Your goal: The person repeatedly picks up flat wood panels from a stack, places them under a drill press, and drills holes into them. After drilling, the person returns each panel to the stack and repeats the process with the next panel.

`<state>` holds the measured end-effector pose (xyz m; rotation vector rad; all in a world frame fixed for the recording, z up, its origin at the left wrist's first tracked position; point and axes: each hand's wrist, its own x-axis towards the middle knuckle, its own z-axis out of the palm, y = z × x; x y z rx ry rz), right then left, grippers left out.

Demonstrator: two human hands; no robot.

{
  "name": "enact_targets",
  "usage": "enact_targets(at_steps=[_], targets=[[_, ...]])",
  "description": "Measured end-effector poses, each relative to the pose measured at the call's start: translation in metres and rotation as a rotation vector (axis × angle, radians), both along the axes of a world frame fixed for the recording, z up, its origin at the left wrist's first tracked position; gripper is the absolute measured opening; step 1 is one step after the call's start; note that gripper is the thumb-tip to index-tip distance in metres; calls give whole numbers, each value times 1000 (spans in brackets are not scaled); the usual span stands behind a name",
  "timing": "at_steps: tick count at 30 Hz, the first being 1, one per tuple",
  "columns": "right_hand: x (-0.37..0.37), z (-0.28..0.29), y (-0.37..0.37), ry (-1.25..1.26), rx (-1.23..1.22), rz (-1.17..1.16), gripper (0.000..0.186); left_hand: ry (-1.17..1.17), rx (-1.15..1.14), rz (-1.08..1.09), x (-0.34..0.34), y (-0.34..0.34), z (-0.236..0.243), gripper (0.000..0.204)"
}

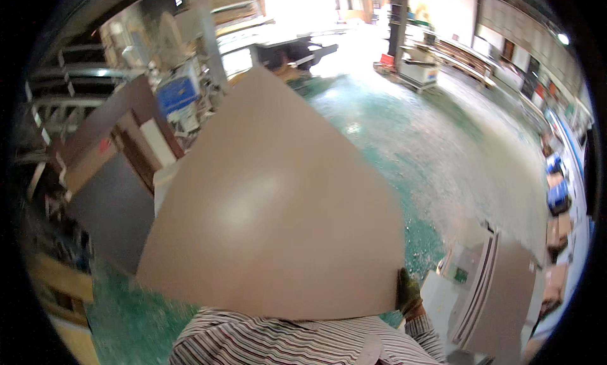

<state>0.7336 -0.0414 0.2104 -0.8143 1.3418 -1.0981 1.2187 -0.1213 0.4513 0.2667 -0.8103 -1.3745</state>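
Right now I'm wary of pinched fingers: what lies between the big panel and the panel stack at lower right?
In the head view, the gloved right hand at the edge of the big panel, green floor and a pale surface beside the stack.

There is one large brown board [272, 213] held up, with one gloved hand [410, 293], the right, in view and one striped shirt [253, 340] below. To the left are one dark grey board [114, 207], one pale strip [158, 144] and one blue bin [177, 95]. Two upright posts show: one grey post [210, 36], one dark post [397, 24]. Farther off are one red object [386, 61] and one pale machine [419, 72]. On the right, one long bench [576, 213] bears two blue items [557, 195] and at least two brown boxes [556, 283]. One stack of boards [506, 295] holds at least three.
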Motion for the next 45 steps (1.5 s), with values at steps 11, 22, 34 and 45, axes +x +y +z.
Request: enact_targets(at_steps=[11, 22, 34, 45], targets=[[-110, -37, -125, 1110, -462, -57, 62, -1223, 462, 380, 102, 20, -129, 75], [92, -8, -329, 1104, -175, 148, 57, -1022, 1023, 557, 245, -80, -285, 65], [223, -38, -519, 1084, -78, 354, 62, -1679, 1017, 976, 288, -144, -255, 78], [338, -45, -606, 719, -64, 556, 49, -2116, 798, 985, 355, -229, -254, 74]])
